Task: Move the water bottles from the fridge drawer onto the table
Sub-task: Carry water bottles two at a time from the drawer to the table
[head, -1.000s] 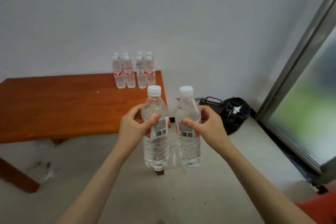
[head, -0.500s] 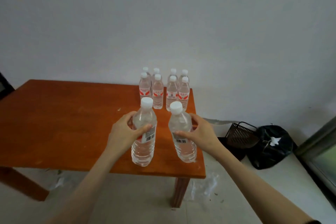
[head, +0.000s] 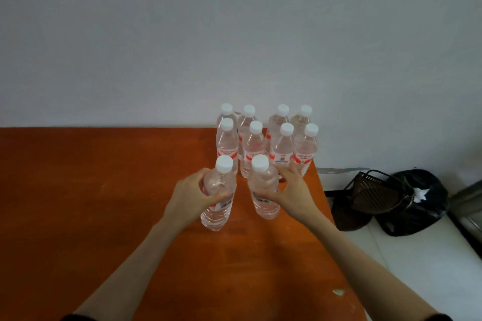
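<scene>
While both hands grip upright bottles, left hand (head: 191, 197) clamping left bottle (head: 217, 194); right hand (head: 292, 194) clamping right bottle (head: 262, 190), over table (head: 78, 203).

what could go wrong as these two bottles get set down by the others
The right hand sits close to the standing bottles; a knuckle bump could topple several, since they stand packed together. That group is near the table's right edge, so a knocked bottle might fall to the floor. The left hand's bottle looks tilted and could tip on release.
</scene>
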{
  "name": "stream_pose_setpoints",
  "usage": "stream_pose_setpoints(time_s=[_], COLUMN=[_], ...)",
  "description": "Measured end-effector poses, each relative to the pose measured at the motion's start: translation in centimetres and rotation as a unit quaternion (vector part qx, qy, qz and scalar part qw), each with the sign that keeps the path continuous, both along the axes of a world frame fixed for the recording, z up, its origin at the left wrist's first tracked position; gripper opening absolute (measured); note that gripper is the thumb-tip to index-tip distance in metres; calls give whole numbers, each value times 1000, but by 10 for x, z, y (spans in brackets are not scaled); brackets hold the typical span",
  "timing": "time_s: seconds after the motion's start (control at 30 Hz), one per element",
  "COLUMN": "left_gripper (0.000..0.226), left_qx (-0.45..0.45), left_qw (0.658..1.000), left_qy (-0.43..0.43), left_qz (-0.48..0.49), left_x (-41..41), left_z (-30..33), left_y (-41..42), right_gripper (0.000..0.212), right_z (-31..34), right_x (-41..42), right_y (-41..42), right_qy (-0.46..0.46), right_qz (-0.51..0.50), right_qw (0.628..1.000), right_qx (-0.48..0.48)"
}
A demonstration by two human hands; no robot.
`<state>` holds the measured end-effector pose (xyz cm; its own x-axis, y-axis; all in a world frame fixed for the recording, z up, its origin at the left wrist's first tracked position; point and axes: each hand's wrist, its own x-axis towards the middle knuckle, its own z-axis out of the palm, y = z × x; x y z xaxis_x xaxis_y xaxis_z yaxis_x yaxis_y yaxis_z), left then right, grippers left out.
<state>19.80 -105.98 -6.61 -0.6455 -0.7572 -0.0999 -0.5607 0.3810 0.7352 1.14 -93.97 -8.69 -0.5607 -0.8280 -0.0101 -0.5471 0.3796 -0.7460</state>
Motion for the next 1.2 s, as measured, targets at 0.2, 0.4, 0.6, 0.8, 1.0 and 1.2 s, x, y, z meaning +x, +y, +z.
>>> stream_pose_setpoints(time_s=[0.2,0.4,0.6,0.8,1.0,1.2], left_gripper=[75,84,81,69,66,72], left_qx=[46,79,66,52,85,140], left_qw=[998,995,997,998,996,987], left_qy=[18,1,-16,3,42,73], left_qz=[-48,-67,-34,-38,-6,21], left_x=[-25,-45,-55,-57,-54,-52], left_z=[-21,-34,-43,-42,-47,-45], left_y=[-40,-61,-68,-75,-66,-50], right_gripper=[69,55,66,71,71,58], right_z=[-17,-24,-36,-39,-41,-43], right_x=[-22,-33,-41,-43,-42,-34], right_y=[-32,-50,-56,-61,-62,-55], right_qy=[-101,-162,-203,-227,-252,-240], right_qz=[4,23,20,40,63,26], right_qw=[994,986,979,973,966,970], right_qx=[30,13,21,19,3,-7])
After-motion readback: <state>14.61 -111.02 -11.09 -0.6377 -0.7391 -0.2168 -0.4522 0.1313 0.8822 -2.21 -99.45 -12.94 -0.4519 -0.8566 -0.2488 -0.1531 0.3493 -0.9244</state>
